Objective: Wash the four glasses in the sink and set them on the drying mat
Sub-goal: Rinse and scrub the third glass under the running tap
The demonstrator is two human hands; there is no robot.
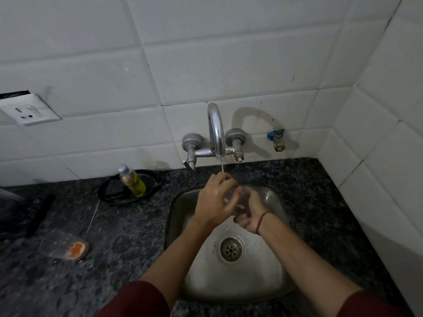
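Granite counter (128,243) surrounds a steel sink (270,266), where both hands meet under the tap (216,131) and its thin stream. The left hand (215,202) curls over a clear glass (233,197), and the right hand (249,213) grips it from the right. Far left, a soap bottle (132,180) lies in a dark dish (107,193); nearer, another glass (64,244) lies on its side.

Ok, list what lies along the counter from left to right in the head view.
Glass lying on its side → black dish holding a soap bottle → sink, both hands in it.
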